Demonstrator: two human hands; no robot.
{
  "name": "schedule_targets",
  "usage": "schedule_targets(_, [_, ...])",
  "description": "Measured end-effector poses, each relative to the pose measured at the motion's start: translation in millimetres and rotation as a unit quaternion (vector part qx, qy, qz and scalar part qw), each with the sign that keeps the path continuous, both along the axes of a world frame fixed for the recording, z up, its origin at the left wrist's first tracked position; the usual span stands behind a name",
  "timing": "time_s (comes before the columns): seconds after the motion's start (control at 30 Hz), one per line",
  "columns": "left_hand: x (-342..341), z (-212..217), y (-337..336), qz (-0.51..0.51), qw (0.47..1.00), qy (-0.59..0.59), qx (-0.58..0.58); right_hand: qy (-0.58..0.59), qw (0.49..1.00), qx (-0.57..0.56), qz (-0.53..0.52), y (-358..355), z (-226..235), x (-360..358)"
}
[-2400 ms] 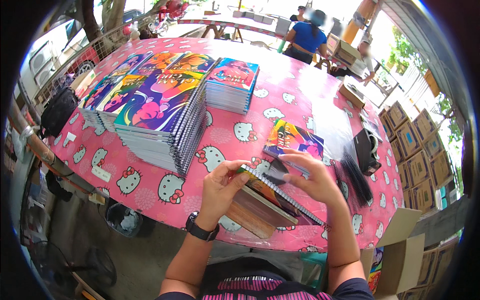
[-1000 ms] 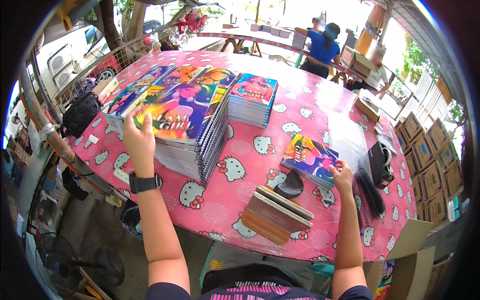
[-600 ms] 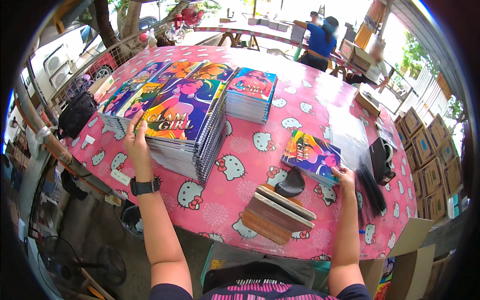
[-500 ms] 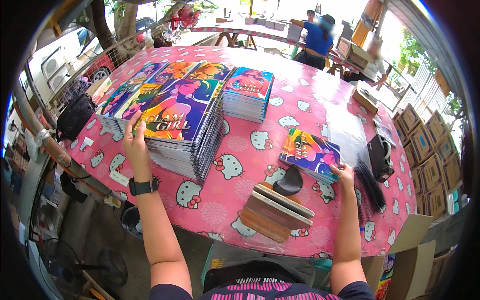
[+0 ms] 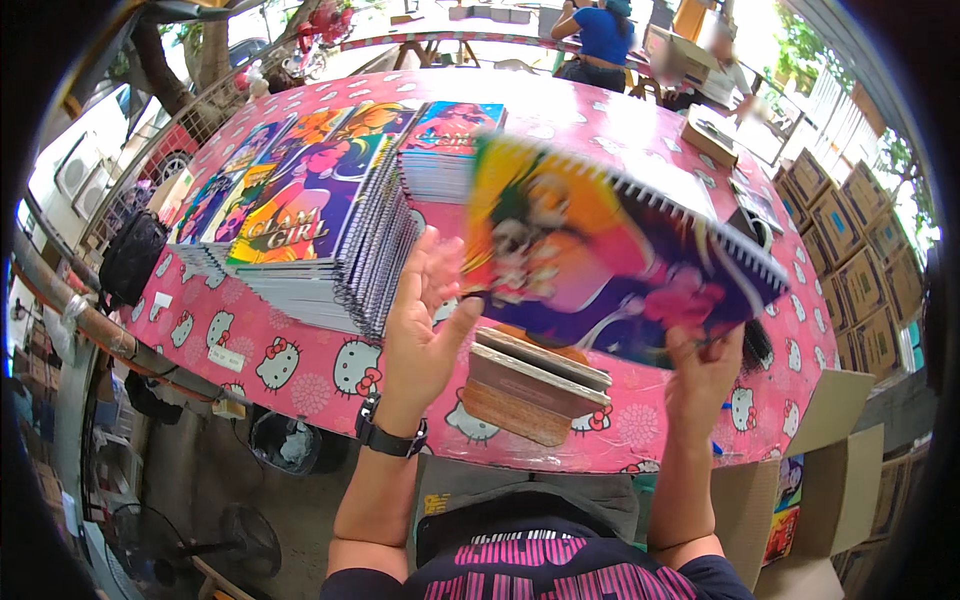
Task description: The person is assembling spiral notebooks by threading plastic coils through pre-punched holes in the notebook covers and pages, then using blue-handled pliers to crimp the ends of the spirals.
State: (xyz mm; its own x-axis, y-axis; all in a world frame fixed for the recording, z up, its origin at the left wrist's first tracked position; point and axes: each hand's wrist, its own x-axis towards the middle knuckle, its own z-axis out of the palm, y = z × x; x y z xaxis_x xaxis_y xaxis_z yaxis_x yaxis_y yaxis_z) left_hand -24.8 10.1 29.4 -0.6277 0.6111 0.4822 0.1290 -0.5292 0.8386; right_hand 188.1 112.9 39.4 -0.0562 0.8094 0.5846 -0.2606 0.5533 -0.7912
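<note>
A spiral notebook (image 5: 610,255) with a colourful illustrated cover is lifted above the table, tilted, its wire-bound edge turned up and to the right. My right hand (image 5: 705,380) pinches its lower right edge, thumb over the cover. Beside its left corner, my left hand (image 5: 425,320) is open with fingers spread; whether the thumb touches the corner I cannot tell. To the left of that hand rises a tall stack of matching spiral notebooks (image 5: 315,210). Below the lifted notebook lie wooden boards (image 5: 535,385), partly covered by it.
More notebook stacks (image 5: 450,150) stand behind. The table (image 5: 310,385) has a pink cartoon-cat cover. A black bag (image 5: 135,255) sits at its left edge. Cardboard boxes (image 5: 850,250) are piled at right; an open carton (image 5: 835,500) stands near my right arm. Two people (image 5: 603,40) are beyond the table.
The right hand's notebook has come up off the table and swung toward the middle, its coil edge now upward. My left hand has left the tall stack and moved right to the notebook.
</note>
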Motion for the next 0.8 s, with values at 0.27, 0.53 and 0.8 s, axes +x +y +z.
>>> schedule_targets(0.27, [-26.3, -40.3, -17.6, -0.06, 0.989, 0.068, -0.12, -0.036, 0.981, -0.139, 0.133, -33.5, -43.6, 24.9])
schedule_targets(0.53, [-25.7, -55.1, -18.2, -0.046, 0.991, 0.031, -0.124, -0.173, 0.975, 0.08, 0.112, -20.3, -32.3, 28.1])
schedule_targets(0.8, [-35.0, -75.0, -20.3, -0.096, 0.983, 0.001, -0.155, -0.228, 0.956, 0.126, 0.138, -18.9, -18.0, 22.6])
